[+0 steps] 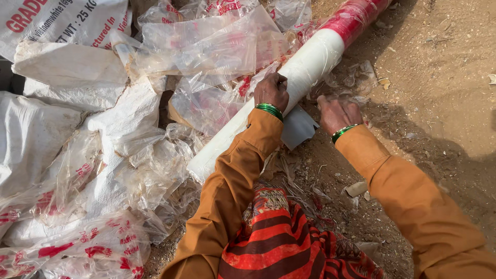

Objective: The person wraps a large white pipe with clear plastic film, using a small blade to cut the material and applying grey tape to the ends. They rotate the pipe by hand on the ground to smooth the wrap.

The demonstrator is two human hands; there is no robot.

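Two hands: left (pixel 270 90) grips white roll (pixel 289 88) (plastic-wrapped), right (pixel 336 113) flat on dirt (pixel 439 77).

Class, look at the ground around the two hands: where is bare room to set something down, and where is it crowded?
Bare dirt lies right of the white roll and beyond the right hand. Left of the left hand, plastic wrappers and white sacks crowd everything.

White roll (pixel 268 95) smooth, matt; plastic bags (pixel 206 46) clear, glossy, crinkled; ground (pixel 439 77) rough dirt.
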